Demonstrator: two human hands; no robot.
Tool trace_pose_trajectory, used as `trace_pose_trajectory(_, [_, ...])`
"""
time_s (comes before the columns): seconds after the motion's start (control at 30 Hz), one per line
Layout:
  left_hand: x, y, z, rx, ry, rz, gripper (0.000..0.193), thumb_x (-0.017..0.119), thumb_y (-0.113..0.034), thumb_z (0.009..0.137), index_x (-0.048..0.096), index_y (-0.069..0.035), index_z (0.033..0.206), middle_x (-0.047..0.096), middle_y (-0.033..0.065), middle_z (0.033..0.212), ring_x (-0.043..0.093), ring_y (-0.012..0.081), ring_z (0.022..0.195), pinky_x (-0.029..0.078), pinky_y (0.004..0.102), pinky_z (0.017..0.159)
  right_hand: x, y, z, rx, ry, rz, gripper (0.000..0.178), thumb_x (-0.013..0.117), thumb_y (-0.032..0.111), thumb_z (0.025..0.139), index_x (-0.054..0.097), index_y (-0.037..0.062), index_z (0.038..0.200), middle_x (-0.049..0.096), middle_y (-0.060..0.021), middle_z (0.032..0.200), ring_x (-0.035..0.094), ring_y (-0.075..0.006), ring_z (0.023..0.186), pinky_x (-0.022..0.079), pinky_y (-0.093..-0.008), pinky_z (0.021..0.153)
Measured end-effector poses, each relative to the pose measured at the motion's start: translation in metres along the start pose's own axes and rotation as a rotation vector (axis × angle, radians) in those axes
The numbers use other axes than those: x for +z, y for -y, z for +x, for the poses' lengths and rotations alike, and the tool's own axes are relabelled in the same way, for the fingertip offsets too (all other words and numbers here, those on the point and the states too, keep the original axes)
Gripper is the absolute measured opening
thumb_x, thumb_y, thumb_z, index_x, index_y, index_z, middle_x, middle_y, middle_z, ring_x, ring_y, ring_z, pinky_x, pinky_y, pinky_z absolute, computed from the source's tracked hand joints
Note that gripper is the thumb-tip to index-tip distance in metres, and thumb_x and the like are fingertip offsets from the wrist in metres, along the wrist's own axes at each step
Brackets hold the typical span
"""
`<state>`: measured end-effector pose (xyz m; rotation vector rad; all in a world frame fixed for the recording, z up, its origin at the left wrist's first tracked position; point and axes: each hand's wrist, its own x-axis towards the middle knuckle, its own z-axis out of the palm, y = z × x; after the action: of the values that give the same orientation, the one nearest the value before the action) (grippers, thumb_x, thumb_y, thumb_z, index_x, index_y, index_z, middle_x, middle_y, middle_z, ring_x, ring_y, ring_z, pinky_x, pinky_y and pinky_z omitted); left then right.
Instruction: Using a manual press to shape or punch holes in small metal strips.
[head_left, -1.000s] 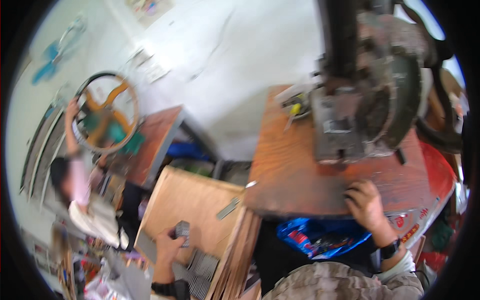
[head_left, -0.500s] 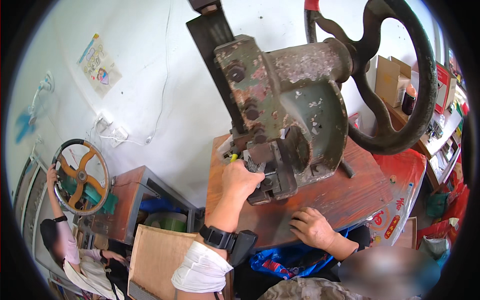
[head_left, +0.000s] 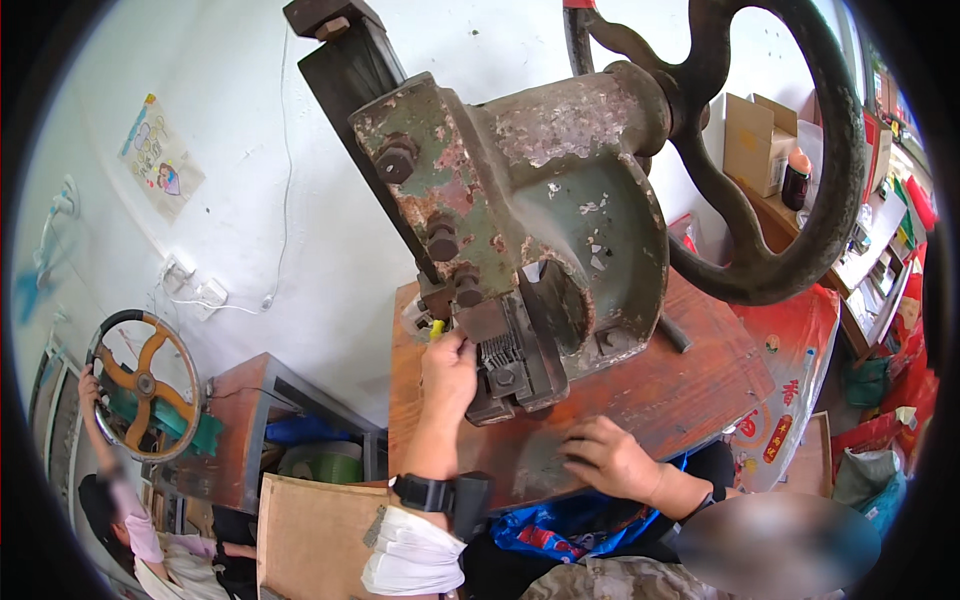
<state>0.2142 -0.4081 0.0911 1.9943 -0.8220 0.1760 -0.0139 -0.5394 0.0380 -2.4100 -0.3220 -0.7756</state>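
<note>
A heavy hand press with worn green paint stands on a reddish wooden table. Its ram ends over a dark metal die with a ribbed part. My left hand is closed at the die's left side, thumb and fingers pinched together beneath the ram; what they grip, if anything, is hidden. Just beyond those fingertips a small yellow piece shows. My right hand hovers by the table's front edge, fingers loosely bent and apart, nothing visible in it.
The press's large handwheel rises at the right. At the left another person grips a second wheel. A wooden tray sits beside my left forearm. Blue plastic packaging lies below the table edge, red plastic sacks farther right.
The view has shifted, so the press sits more to the left. My left hand has drawn off the die's front to its left side, uncovering the ribbed part. My right hand's fingers have straightened slightly.
</note>
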Motion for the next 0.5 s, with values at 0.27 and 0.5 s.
trace_pose_trajectory(0.27, [0.012, 0.012, 0.002, -0.023, -0.062, -0.113, 0.036, 0.058, -0.001, 0.078, 0.057, -0.003, 0.115, 0.053, 0.0203, 0.116, 0.049, 0.0347, 0.111, 0.042, 0.0401, 0.092, 0.000, -0.015, 0.109, 0.169, -0.287, -0.059, 0.053, 0.077, 0.022, 0.068, 0.058, -0.0020, 0.110, 0.056, -0.0204, 0.113, 0.052, -0.0374, 0.106, 0.046, -0.0427, 0.086])
trace_pose_trajectory(0.5, [0.006, -0.001, -0.006, 0.059, -0.051, -0.168, 0.029, 0.056, 0.000, 0.079, 0.062, -0.001, 0.108, 0.061, 0.0175, 0.102, 0.051, 0.0340, 0.107, 0.040, 0.0391, 0.094, 0.015, -0.018, 0.143, 0.421, -0.198, -0.045, 0.080, 0.078, 0.031, 0.062, 0.046, -0.0028, 0.126, 0.046, -0.0214, 0.130, 0.040, -0.0367, 0.122, 0.038, -0.0418, 0.100])
